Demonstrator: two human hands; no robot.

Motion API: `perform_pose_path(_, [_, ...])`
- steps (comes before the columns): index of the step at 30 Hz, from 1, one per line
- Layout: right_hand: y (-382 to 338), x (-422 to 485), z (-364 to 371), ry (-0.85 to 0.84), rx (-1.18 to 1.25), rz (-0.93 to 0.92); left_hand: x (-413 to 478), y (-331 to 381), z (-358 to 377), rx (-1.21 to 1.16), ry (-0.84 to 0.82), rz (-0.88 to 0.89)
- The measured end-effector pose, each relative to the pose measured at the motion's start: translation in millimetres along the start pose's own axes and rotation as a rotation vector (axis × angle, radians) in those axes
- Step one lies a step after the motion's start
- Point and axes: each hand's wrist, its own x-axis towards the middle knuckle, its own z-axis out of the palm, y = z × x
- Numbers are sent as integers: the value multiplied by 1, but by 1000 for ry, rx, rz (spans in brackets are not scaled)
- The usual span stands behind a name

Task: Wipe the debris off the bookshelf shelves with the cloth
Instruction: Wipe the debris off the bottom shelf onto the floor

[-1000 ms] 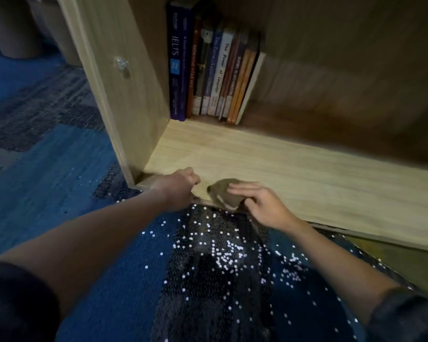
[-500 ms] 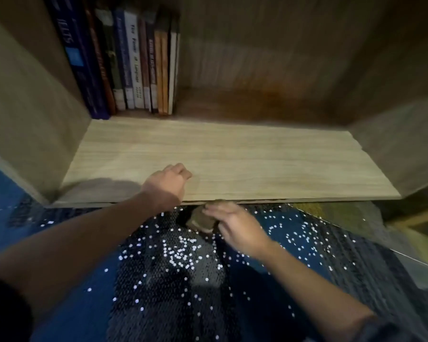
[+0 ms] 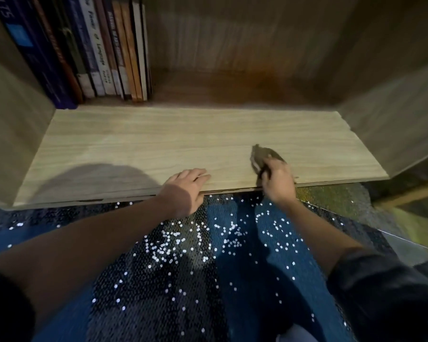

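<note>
The bottom shelf (image 3: 183, 139) of a light wooden bookshelf lies low in front of me. My right hand (image 3: 278, 181) grips a small dark grey-brown cloth (image 3: 263, 154) and holds it down on the right part of the shelf near the front edge. My left hand (image 3: 185, 186) rests flat on the shelf's front edge, fingers straight, holding nothing. Many small white debris beads (image 3: 183, 243) lie scattered on the blue carpet (image 3: 232, 280) just below the shelf edge. The lit part of the shelf board shows no beads.
A row of upright books (image 3: 97, 50) stands at the back left of the shelf. Wooden side panels (image 3: 393, 114) close the shelf in on both sides. A yellow-green patch of carpet (image 3: 331, 201) lies at the right.
My right hand has moved with the cloth from the carpet below the front edge up onto the right part of the shelf. My left hand stays on the front edge. The view shifted closer.
</note>
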Motion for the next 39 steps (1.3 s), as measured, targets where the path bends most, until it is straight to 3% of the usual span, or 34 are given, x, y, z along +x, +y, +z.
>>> perform_pose_path(8, [-35, -57, 18, -114, 34, -336, 0, -3, -5, -57, -30, 28])
perform_pose_path(12, [-47, -88, 10, -546, 71, -364, 0, -1, -12, -207, 4, 9])
perform_pose_path(13, [-48, -92, 8, -589, 117, -341, -2, 0, -15, -245, 14, 1])
perform_pose_path(17, [-61, -86, -7, -295, 365, -180, -6, 0, -32, -438, 50, -128])
perform_pose_path(20, [-77, -78, -19, -169, 449, -176, -9, -2, -41, -761, -63, -207])
perform_pose_path(22, [-83, -73, -21, -190, 493, -150, -12, 0, -43, -930, -110, -205])
perform_pose_path(26, [-87, -70, -23, -283, 631, -106, -13, 3, -42, -1085, 28, -192])
perform_pose_path(29, [-84, -67, -20, -220, 743, -11, -15, 5, -51, -1197, 51, -162])
perform_pose_path(31, [-78, -64, -19, -265, 708, 22, -15, 13, -60, -1202, 95, -148])
perform_pose_path(35, [-75, -53, -32, -509, 703, 34, -13, 32, -78, -1227, 161, -137])
perform_pose_path(39, [-89, -26, -63, -444, 682, 39, -5, 32, -96, -1145, 279, -191])
